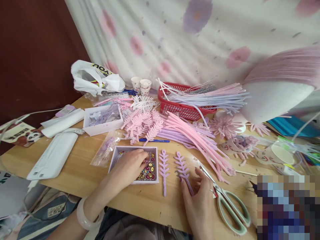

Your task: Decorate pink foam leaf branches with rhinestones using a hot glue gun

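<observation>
My left hand [133,166] reaches into a shallow white box [157,166] of gem-like beads [150,168] in red, gold and teal. Its fingers are bent together with the tips down among the beads; what they hold, if anything, is hidden. A white bangle [83,215] circles that wrist. My right hand [198,196] rests on the table with thumb and fingers apart, on either side of the stem of a purple pipe-cleaner sprig [182,166], the thumb touching it. A second purple sprig [164,171] lies between the box and that one. Green-handled scissors [231,208] lie just right of my right hand.
Pink pipe cleaners [197,143] and finished pink sprigs [143,123] lie behind. Further back stand a red basket [175,108], a white box [101,128] and paper cups [145,87]. A blue pen [155,140] lies behind the bead box; a white power bank [53,153] is at left.
</observation>
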`<state>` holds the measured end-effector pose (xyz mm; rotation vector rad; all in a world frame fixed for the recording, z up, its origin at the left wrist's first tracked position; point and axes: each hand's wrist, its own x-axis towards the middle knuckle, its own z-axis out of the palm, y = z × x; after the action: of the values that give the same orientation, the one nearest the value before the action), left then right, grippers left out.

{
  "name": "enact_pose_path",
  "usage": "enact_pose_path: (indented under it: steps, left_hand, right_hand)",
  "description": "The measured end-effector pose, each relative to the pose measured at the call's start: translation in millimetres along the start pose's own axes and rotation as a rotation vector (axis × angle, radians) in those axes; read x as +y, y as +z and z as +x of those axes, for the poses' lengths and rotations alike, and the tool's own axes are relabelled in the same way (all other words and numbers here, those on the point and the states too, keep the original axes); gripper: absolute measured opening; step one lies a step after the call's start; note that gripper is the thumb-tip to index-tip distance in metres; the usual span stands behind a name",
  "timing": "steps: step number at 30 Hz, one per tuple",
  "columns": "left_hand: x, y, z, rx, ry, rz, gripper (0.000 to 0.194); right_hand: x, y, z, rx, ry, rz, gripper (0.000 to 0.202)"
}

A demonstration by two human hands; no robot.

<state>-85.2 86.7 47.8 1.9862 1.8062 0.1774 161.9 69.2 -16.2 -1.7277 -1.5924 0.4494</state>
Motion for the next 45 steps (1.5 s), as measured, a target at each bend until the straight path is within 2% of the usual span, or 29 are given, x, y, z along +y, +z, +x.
enact_pose_path:
  steps: [8,12,16,19,22,25,26,29,33,35,38,41,45]
  left_hand:
    - [2.0,-3.9,-2.9,0.013,-0.018,0.001,0.014]
    - [0.9,-2.3,-3.6,0.024,-0.005,-0.013,0.012]
    - [-1.1,-2.3,-1.8,0.037,0.004,-0.026,0.014]
    - [-4.9,-8.2,-3.5,0.08,0.0,-0.092,0.018]
    - [-5.0,-16.8,-9.3,0.277,-0.032,-0.365,0.024]
    - [9.1,-19.4,-12.1,0.467,-0.126,-0.83,0.016]
    - [17.6,-17.8,-10.9,0.486,-0.173,-1.01,0.016]
    - [49.3,-7.9,-1.4,0.446,-0.271,-1.467,0.028]
    - [86.1,5.3,13.5,0.499,-0.244,-1.835,0.034]
    - [97.1,7.9,17.8,0.457,-0.261,-1.999,0.034]
    - [107.3,7.9,21.5,0.298,-0.34,-2.166,0.035]
    - [114.4,8.6,24.3,0.19,-0.404,-2.234,0.032]
    - [119.9,14.3,27.1,0.098,-0.426,-2.236,0.042]
  right_hand:
    - [9.2,-17.5,-2.0,-0.175,-0.006,-0.023,0.032]
    - [8.9,-21.8,-1.2,-0.277,-0.02,-0.139,0.024]
    - [7.1,-23.8,-3.3,-0.222,-0.108,-0.242,0.03]
    - [4.7,-26.1,-3.1,-0.209,-0.131,-0.202,0.031]
    - [0.3,-30.3,-1.4,-0.232,-0.077,-0.064,0.029]
    - [-7.0,-34.2,-0.5,-0.185,-0.077,0.08,0.026]
    - [-10.0,-35.1,-0.9,-0.145,-0.105,0.116,0.023]
    - [-19.4,-36.0,-4.6,-0.02,-0.17,0.213,0.018]
    - [-28.4,-32.2,-14.0,0.036,-0.123,0.355,0.013]
    - [-30.1,-29.2,-17.2,0.067,-0.123,0.43,0.009]
    - [-29.7,-25.2,-17.1,0.092,-0.187,0.504,0.007]
    - [-29.0,-21.6,-14.8,0.071,-0.294,0.528,0.011]
    - [-31.2,-14.8,-16.3,0.14,-0.247,0.557,0.012]
